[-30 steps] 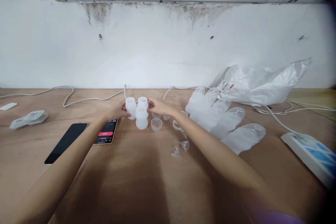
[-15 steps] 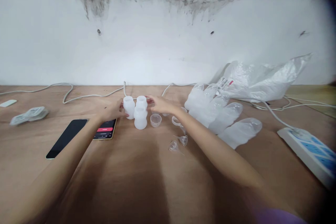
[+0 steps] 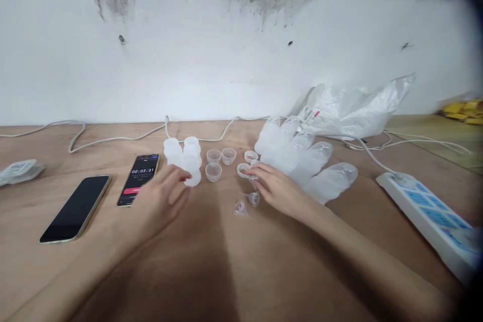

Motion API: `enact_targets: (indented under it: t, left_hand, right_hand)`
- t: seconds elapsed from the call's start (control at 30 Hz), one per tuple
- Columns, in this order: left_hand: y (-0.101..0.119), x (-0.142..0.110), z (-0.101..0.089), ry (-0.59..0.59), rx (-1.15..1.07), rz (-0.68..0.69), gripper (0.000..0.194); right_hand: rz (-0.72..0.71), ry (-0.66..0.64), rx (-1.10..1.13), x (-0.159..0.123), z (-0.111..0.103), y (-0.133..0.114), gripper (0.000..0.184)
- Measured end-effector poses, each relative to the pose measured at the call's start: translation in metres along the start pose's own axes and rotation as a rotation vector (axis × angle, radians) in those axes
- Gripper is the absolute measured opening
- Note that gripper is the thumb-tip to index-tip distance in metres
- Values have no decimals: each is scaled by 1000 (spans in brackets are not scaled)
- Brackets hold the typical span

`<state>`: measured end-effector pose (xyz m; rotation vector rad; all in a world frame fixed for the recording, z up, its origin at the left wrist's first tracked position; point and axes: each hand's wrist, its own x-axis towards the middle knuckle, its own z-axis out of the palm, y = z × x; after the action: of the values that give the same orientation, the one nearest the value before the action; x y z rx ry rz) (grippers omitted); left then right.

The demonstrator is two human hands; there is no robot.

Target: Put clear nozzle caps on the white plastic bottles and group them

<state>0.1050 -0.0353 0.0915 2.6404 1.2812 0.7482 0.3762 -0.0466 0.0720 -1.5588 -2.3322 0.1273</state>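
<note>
Frosted bottles, three of them, stand upright in a tight cluster left of the middle of the table; two are farther back and one is nearer.

Closest to me, bare wood runs between the person's two forearms. On the right, a white power strip with blue sockets lies at a slant, and on the left a dark-screened phone lies flat. Small clear funnels lie near the middle, just this side of the right hand.

The left hand is blurred, its fingers loosely curled and the thumb apart from them, right by the nearest bottle; I can't tell whether it touches. The right hand's fingertips are bunched at some clear rings, and whether they're clamped on one I can't tell.

Past the left hand lies a lit phone reading 00:03:31, and at the far left edge a clear packet. Three clear cups stand just right of the bottles. Beyond the right hand, frosted pieces with clear tips lie fanned out.

Farther still, a plastic bag with a label slumps on the right, a pale cable snakes along the back, and behind it rises a stained white wall.
</note>
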Motion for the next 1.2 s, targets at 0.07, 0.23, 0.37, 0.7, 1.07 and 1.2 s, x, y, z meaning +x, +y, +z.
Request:
enact_targets:
  t: [0.07, 0.23, 0.37, 0.7, 1.07, 1.2]
  left_hand:
    - [16, 0, 17, -156, -46, 125, 18]
    - [47, 20, 67, -294, -5, 368, 39]
    - [61, 37, 97, -291, 35, 419, 60]
    - [66, 44, 107, -239, 35, 297, 27]
    - [67, 37, 105, -182, -47, 133, 11]
    - [69, 38, 103, -147, -93, 54, 8]
  right_hand:
    - [55, 10, -30, -3, 8, 9, 28]
    - [123, 50, -60, 17, 20, 19, 35]
    - [174, 2, -69, 40, 32, 28, 36]
    - [194, -201, -6, 58, 32, 35, 23]
    - [134, -165, 32, 40, 29, 17, 30]
    - [112, -109, 41, 36, 27, 18, 31]
